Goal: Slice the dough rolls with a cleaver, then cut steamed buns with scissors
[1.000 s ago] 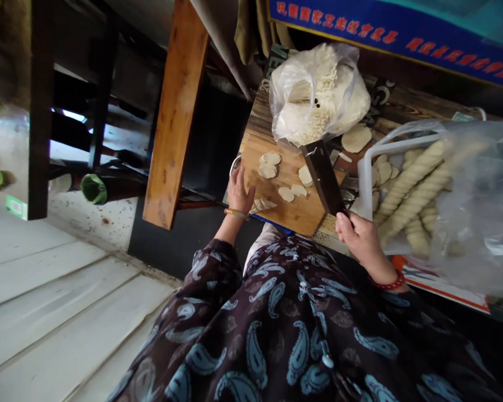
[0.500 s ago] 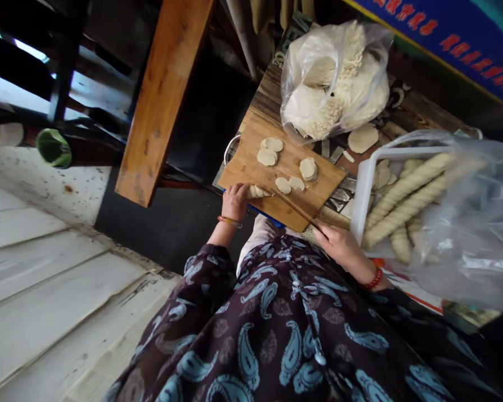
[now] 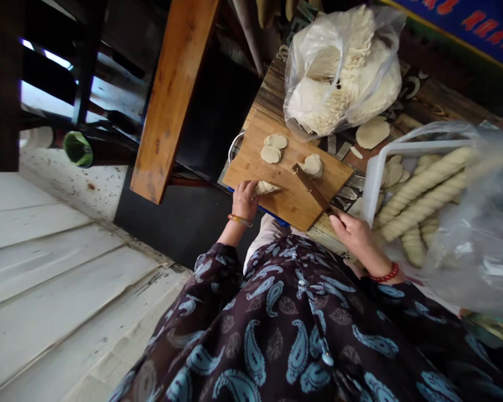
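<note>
My left hand (image 3: 245, 200) is closed on the end of a short pale spiral piece (image 3: 266, 188) lying at the near left of the wooden cutting board (image 3: 291, 201). The handle of a knife (image 3: 312, 188) is in my right hand (image 3: 354, 231). Its blade reaches over the right part of the board, beside a stack of pale round slices (image 3: 313, 166). Another group of slices (image 3: 272, 149) lies toward the far left of the board.
Behind the board stands a clear bag of thin white mushrooms (image 3: 343, 78). A white tray (image 3: 371, 184) at the right holds long spiral pieces (image 3: 427, 190), partly under plastic. A wooden bench (image 3: 171, 100) and a green-lined bin (image 3: 77, 149) are at the left.
The knife has moved right, from beside the spiral piece to the slice stack. The two slices that lay near the board's middle no longer show there. The whole view has shifted slightly.
</note>
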